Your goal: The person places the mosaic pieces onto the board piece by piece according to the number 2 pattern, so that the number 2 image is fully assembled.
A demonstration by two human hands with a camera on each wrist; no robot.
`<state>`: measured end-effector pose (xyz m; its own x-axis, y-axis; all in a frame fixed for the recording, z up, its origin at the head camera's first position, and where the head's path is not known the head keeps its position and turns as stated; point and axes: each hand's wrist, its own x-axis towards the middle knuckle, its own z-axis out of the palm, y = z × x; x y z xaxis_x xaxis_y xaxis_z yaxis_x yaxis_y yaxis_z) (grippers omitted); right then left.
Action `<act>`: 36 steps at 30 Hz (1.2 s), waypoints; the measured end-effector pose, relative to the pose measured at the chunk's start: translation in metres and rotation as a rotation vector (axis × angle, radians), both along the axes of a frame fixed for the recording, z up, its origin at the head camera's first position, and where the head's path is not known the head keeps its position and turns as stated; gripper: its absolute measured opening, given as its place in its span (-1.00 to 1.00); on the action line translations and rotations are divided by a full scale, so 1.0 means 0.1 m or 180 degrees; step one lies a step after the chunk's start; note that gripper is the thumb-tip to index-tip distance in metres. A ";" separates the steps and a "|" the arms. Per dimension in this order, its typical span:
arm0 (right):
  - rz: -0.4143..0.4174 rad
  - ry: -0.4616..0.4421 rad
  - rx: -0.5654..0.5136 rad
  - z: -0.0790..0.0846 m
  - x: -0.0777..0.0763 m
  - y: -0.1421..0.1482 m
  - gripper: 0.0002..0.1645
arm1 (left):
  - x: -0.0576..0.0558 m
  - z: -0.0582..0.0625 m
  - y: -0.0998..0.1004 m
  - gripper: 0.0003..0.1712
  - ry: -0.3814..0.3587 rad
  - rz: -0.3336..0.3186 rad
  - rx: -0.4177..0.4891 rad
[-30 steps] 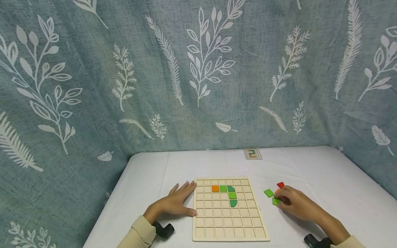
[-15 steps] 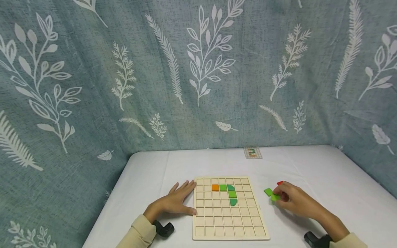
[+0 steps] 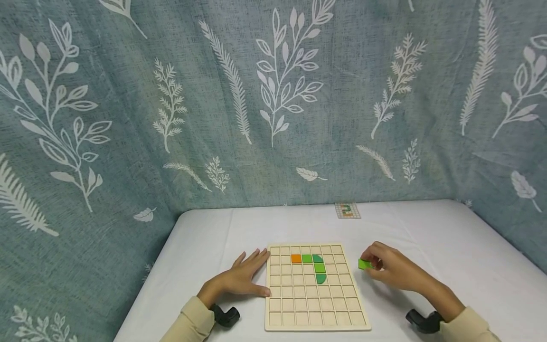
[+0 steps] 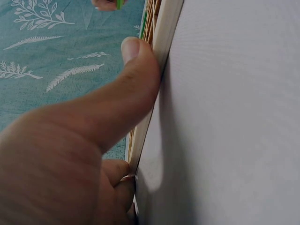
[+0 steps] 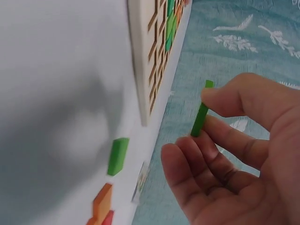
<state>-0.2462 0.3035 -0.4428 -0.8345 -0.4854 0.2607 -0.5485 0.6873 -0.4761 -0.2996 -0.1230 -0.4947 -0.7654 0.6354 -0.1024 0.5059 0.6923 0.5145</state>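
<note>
A wooden grid board (image 3: 314, 320) lies flat on the white table. My left hand (image 3: 241, 279) has its fingers spread, touching the board's left edge; in the left wrist view the thumb (image 4: 136, 70) rests against that edge. To the right of the board, my right hand (image 3: 391, 266) pinches a green square tile (image 5: 201, 115) between thumb and fingers, lifted off the table. On the board sit an orange tile (image 3: 296, 259), a green square (image 3: 306, 259) and a rounded dark green tile (image 3: 317, 258) in a row, with another green square (image 3: 319, 268) and rounded tile (image 3: 321, 279) below.
Loose on the table in the right wrist view lie a green tile (image 5: 118, 156), an orange tile (image 5: 102, 199) and a red tile (image 5: 108, 218); in the head view my right hand hides them. A small printed pattern card (image 3: 347, 210) lies at the table's far edge.
My right hand has picked up a green square tile from the loose pieces and moved it left, toward the board. The left hand has stayed in place.
</note>
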 end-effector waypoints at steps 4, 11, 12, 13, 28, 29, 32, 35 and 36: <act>0.0133 -0.0002 0.0011 0.06 -0.05 -0.11 -0.79 | 0.00 0.01 -0.01 0.26 0.0000 0.0006 0.0012; 0.0251 -0.0033 0.0095 0.10 -0.10 -0.29 -0.80 | 0.02 0.01 -0.01 0.26 -0.0015 0.0040 0.0012; 0.0260 -0.0027 0.0091 0.10 -0.10 -0.32 -0.80 | 0.02 0.01 -0.01 0.26 -0.0022 0.0040 0.0018; 0.0270 -0.0025 0.0085 0.10 -0.11 -0.34 -0.80 | 0.03 0.01 -0.01 0.25 -0.0029 0.0041 0.0023; 0.0566 -0.0209 -0.0108 -0.02 -0.17 -0.65 -0.82 | 0.06 -0.04 0.03 0.27 -0.0046 0.0064 0.0016; 0.0580 -0.0206 -0.0105 -0.02 -0.18 -0.66 -0.81 | 0.06 -0.03 0.03 0.27 -0.0044 0.0057 0.0020; 0.0577 -0.0234 -0.0096 -0.01 -0.20 -0.73 -0.80 | 0.06 -0.02 0.03 0.27 -0.0017 0.0066 0.0001; 0.0662 -0.0194 -0.0120 -0.02 -0.22 -0.79 -0.80 | 0.05 -0.01 0.03 0.27 0.0021 0.0067 -0.0023; 0.0704 -0.0175 -0.0136 -0.02 -0.23 -0.80 -0.80 | 0.04 0.00 0.03 0.27 0.0023 0.0066 -0.0018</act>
<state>-0.2694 0.2232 -0.4449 -0.7224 -0.6477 0.2420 -0.6561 0.5318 -0.5355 -0.2954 -0.1203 -0.4950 -0.7791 0.6188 -0.1003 0.4951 0.7055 0.5071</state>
